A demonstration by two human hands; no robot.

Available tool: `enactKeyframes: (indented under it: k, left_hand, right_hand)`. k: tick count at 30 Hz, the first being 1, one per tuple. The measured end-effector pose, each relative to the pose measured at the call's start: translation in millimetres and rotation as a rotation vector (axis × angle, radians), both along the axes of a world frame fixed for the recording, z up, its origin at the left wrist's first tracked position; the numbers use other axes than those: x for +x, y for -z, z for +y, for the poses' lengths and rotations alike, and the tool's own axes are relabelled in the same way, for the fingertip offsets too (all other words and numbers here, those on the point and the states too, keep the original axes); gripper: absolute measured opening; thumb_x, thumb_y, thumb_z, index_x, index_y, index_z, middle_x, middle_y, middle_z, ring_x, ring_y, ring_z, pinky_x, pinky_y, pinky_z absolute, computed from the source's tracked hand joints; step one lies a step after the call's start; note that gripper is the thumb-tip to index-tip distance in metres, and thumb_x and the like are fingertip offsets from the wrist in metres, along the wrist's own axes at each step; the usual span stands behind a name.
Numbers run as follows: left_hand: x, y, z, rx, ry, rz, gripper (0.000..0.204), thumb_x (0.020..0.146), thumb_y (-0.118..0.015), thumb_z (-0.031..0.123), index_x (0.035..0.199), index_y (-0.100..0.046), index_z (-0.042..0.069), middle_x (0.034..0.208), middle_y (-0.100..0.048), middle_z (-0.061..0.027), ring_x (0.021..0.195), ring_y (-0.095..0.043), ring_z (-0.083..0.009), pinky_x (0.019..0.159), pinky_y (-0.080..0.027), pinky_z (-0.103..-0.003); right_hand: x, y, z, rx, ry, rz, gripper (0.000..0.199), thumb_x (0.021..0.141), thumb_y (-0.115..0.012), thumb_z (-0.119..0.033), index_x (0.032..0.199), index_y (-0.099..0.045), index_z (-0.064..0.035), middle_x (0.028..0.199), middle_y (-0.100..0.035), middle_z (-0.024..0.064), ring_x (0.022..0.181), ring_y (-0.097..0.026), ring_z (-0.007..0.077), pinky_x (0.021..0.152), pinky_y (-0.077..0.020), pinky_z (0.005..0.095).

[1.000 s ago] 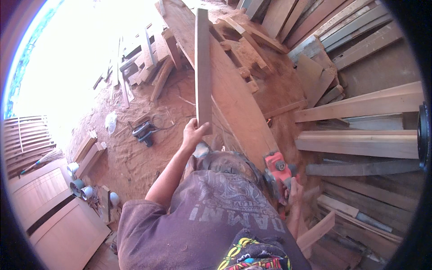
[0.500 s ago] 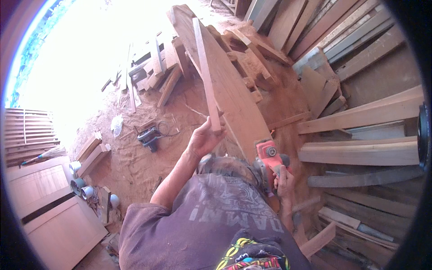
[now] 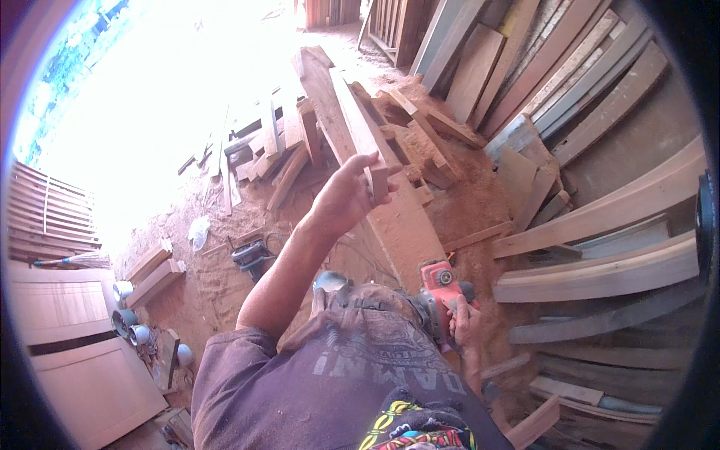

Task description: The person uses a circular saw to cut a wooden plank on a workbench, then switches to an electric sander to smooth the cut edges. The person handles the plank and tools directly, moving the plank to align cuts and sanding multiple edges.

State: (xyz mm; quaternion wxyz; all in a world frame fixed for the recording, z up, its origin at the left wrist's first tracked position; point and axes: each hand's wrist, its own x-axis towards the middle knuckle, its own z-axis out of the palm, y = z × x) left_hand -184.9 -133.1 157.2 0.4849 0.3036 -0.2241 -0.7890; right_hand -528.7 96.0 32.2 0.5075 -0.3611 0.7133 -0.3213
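Observation:
My left hand [image 3: 343,196] grips the near end of a long, narrow wooden strip [image 3: 358,120], fingers wrapped round it. The strip points away from me, above the wide wooden board [image 3: 409,232]; whether it touches the board, I cannot tell. At the near end of that board is a red electric planer [image 3: 436,277], and my right hand [image 3: 466,321] is closed round its handle. Part of the planer's underside is hidden, so its contact with the wood is unclear.
Offcuts [image 3: 289,161] lie heaped left of the board, with more blocks [image 3: 420,142] to its right. A dark power tool [image 3: 252,259] rests on the dusty ground. Long planks [image 3: 600,277] line the right side, and panelled doors [image 3: 97,382] lie at the left.
My left hand has moved forward and slightly right with the strip, which now lies more in line with the board. My right hand stays on the planer. The whole view has shifted a little.

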Motion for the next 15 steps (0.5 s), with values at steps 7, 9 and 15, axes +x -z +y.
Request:
enactKeyframes:
  k: [7,9,15]
  left_hand:
    - [-19.2,-2.6,22.9,-0.005,-0.186,0.498,0.066,0.113,-0.051,0.037,0.160,-0.033,-0.007,0.162,-0.039,-0.0332,0.151,-0.041,-0.0473,0.125,-0.041,-0.052]
    - [-13.4,-11.5,20.0,-0.126,-0.207,0.399,0.062,0.115,-0.046,0.037,0.160,-0.034,-0.004,0.159,-0.046,-0.0288,0.151,-0.043,-0.0432,0.128,-0.037,-0.052]
    - [2.7,-47.2,6.9,-0.238,-0.267,0.187,0.060,0.116,-0.041,0.042,0.157,-0.039,-0.003,0.154,-0.054,-0.0216,0.149,-0.048,-0.0370,0.127,-0.037,-0.052]
  right_hand:
    - [4.5,-0.5,-0.5,-0.028,0.025,-0.019,0.060,0.111,-0.054,-0.052,0.078,-0.065,-0.0036,0.058,-0.049,-0.0060,0.044,-0.045,0.0048,0.040,-0.0318,0.0253]
    - [3.0,0.5,-1.6,-0.037,0.019,-0.021,0.060,0.111,-0.055,-0.052,0.078,-0.065,-0.0034,0.058,-0.049,-0.0059,0.044,-0.045,0.0048,0.040,-0.0317,0.0254]
    - [2.5,-0.7,0.0,-0.024,0.024,-0.099,0.059,0.111,-0.055,-0.049,0.078,-0.065,-0.0014,0.058,-0.048,-0.0056,0.044,-0.046,0.0054,0.039,-0.0327,0.0266]
